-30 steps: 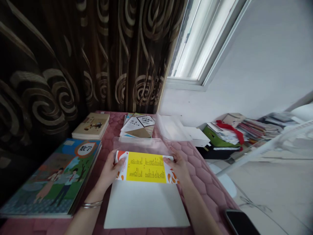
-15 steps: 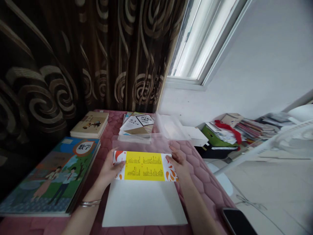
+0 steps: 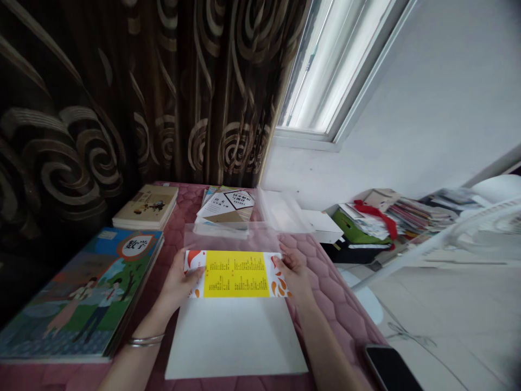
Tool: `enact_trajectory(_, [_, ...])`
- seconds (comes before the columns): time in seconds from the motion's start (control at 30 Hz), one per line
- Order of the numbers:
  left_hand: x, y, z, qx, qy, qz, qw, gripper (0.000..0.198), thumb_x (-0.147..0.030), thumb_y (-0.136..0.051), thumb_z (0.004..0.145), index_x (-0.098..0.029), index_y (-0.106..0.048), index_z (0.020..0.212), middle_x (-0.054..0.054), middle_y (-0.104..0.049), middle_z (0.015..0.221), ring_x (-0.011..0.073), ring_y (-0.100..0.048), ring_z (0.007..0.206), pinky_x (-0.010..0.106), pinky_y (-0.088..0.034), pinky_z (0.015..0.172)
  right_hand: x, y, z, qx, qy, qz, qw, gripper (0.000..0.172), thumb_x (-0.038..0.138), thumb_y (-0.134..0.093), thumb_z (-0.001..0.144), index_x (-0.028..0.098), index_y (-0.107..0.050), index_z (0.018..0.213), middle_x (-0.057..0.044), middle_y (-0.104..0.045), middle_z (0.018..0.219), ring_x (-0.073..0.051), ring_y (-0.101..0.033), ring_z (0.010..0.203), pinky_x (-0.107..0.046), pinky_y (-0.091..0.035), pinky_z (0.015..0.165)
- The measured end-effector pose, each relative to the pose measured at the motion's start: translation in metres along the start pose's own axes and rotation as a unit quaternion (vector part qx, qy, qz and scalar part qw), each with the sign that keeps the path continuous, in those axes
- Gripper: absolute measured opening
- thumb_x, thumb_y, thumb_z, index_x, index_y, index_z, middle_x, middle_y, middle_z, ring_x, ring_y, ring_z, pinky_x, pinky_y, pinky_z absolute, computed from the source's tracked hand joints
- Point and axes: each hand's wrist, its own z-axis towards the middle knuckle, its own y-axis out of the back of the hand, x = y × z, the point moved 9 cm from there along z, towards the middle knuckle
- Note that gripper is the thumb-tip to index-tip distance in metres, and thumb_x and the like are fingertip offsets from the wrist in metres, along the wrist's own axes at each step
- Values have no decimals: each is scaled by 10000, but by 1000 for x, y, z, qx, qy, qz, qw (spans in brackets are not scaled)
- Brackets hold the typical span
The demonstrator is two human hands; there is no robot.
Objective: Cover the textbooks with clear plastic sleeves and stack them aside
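We have our left hand (image 3: 179, 278) clamped on the left end of a yellow-and-white printed band (image 3: 236, 275), thumb laid over its face, while our right hand (image 3: 296, 271) pinches the right end, thumb also on top; the fingers underneath are mostly hidden from us. The band lies crosswise at the lower centre of the frame, across the top part of a white flat piece (image 3: 236, 336) that spreads down toward the bottom edge. Just above the band we see a clear plastic sheet (image 3: 266, 241); we cannot tell whether it is joined to the white piece. A silver bangle (image 3: 146, 341) rings our left wrist. Below all this is a pink quilted cover (image 3: 330, 296). At lower left we have a stack of large illustrated books (image 3: 81, 304), and behind it a stack of small tan books (image 3: 144, 206). Near the centre of the frame we find overlapping booklets (image 3: 228, 206), with clear plastic sleeves (image 3: 285, 212) just beside them on the right. A phone (image 3: 393, 366) lies at lower right. Farther out, right of centre, we make out a white box (image 3: 323, 225) and a red cloth (image 3: 378, 217), and at upper left a swirl-patterned curtain (image 3: 163, 98)
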Motion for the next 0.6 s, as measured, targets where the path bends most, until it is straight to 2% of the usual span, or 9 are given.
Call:
enact_trajectory(0.1, [1, 0, 1, 2, -5, 15, 1000, 562, -339, -794, 611, -183, -510, 1070, 34, -647, 952, 211, -675, 826, 312, -569, 676, -3, -3, -3, 36, -41, 1, 999, 470, 399, -868, 551, 214, -671, 935, -8, -722, 764, -195, -680, 621, -318, -566, 584])
enact_trajectory(0.23, [7, -1, 2, -4, 6, 4, 1000, 541, -366, -791, 633, -196, -483, 1044, 19, -650, 926, 202, -689, 772, 308, -576, 642, -6, -4, -5, 80, -78, -28, 993, 355, 402, -866, 551, 191, -692, 777, -37, -719, 707, -207, -676, 588, -336, -564, 595])
enact_trajectory(0.37, [12, -3, 2, -7, 27, 7, 1000, 530, -413, -791, 645, -199, -475, 1012, 6, -664, 843, 200, -689, 673, 297, -569, 552, -7, 1, 0, 54, -62, -57, 995, 372, 484, -854, 558, 189, -675, 694, -21, -685, 617, -182, -641, 523, -308, -535, 533])
enact_trajectory(0.6, [9, -1, -2, 12, 4, -23, 1000, 506, -424, -738, 723, -212, -488, 1108, 16, -673, 951, 187, -694, 770, 301, -577, 666, 1, -2, -3, 1, -3, -110, 994, 481, 628, -796, 573, 179, -656, 675, 28, -593, 501, -117, -527, 412, -238, -428, 409])
